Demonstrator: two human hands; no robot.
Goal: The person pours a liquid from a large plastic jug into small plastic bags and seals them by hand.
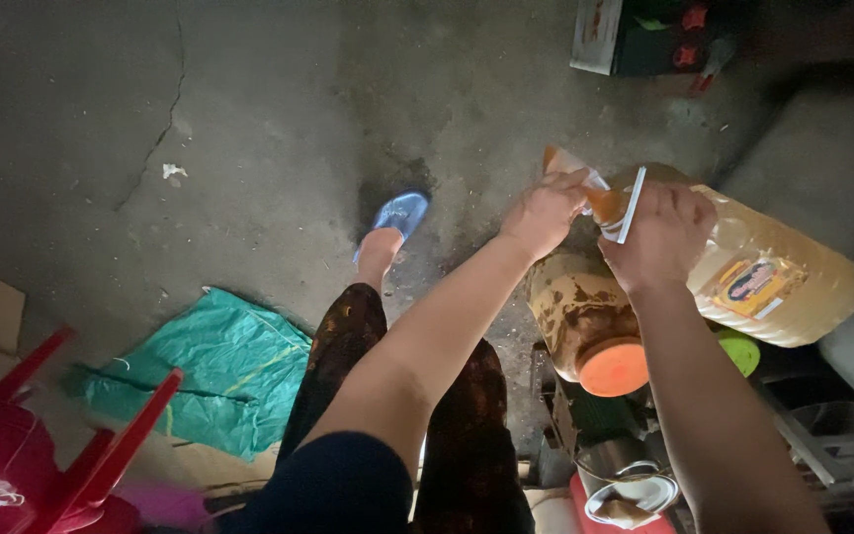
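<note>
My left hand pinches a small clear plastic bag holding amber liquid. My right hand grips the neck of a large clear jug of yellow oil, tilted toward the bag. The jug's mouth is hidden behind my fingers. Just below the hands stands a smeared brown jar with an orange lid. My leg in dark patterned trousers and a blue slipper show underneath my arms.
A green plastic sheet lies on the cracked concrete floor at left, next to an upturned red plastic stool. A metal cup and a green lid sit at lower right. Boxes stand at the top.
</note>
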